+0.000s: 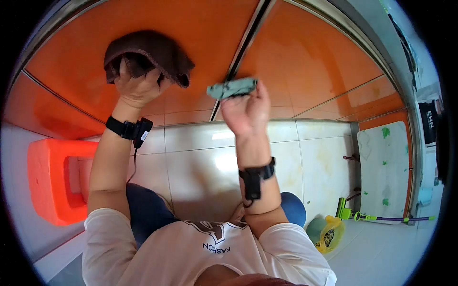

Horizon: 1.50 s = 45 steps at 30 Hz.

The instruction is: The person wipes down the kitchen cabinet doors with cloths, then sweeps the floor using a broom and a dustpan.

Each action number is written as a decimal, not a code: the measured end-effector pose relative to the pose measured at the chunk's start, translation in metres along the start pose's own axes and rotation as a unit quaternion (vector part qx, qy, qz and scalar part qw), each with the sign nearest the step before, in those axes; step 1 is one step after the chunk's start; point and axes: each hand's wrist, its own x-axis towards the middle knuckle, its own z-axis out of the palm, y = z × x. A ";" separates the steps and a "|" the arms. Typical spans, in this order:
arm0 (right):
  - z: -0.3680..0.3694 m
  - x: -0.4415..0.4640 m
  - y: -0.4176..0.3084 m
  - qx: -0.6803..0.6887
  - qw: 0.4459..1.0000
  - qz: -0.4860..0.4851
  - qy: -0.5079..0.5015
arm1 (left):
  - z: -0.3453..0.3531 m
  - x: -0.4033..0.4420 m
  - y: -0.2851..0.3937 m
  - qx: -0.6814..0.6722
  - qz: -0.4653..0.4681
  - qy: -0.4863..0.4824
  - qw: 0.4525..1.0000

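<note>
Glossy orange cabinet panels [315, 71], metal-edged: across the far side, split by a dark upright gap [248, 40] between the two largest faces.

Pale glossy floor tiles [200, 167]: between me and the panels, thin joints showing.

White short-sleeved T-shirt [167, 252], dark print on the chest: mine, near side.

Dark blue trousers [148, 212]: on my bent legs, one knee out to each side of the shirt.

Red-orange plastic stool [43, 181], block-shaped, with a large opening: at left, beside my left arm.

White board with green leaf prints [381, 157], rounded corners: at right, standing near the end of the panels.

Long-handled cleaning tool [393, 219], green head, purple and green handle: at right, along the near edge of the board.

Dark brown fabric cloth [157, 52], stitched hem: far left, in front of the left panel face, draped over the fingers of my left hand [140, 88]. That hand is holding it; part of the fingers is hidden beneath.

Yellow plastic bag [334, 233], dark print: near right, partly over a dull green round container [315, 228].

My right hand [248, 112]: near the dark gap, blurred, fingers bent around a small pale green piece with dark marks [234, 88]. The piece is held at the fingertips, right of the brown cloth and apart from it; its material I cannot tell.

Black wrist straps, two, each with a small black device: one on my left wrist [121, 127], one on my right forearm [255, 178]. A cable hangs from the left one.
</note>
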 end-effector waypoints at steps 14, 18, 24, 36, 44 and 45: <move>-0.181 0.064 -0.080 -0.285 0.927 0.082 0.230 | 0.008 -0.013 -0.009 -0.032 0.020 -0.006 0.999; -0.122 0.028 -0.178 -0.318 0.912 -0.171 0.194 | 0.024 -0.026 -0.017 -0.051 0.051 0.100 0.992; -0.038 -0.090 -0.219 -0.217 0.946 -0.223 0.087 | -0.001 0.022 -0.018 -0.203 -0.012 0.011 0.979; -0.062 -0.088 -0.101 -0.376 0.920 0.017 0.110 | -0.200 0.080 -0.117 -0.052 -0.011 -0.445 0.894; -0.064 -0.107 -0.108 -0.336 0.932 0.069 0.117 | -0.191 0.028 0.039 -0.551 -0.527 -0.465 0.451; -0.069 -0.120 -0.115 -0.336 0.931 0.064 0.127 | -0.184 0.022 0.064 -0.563 -0.569 -0.455 0.391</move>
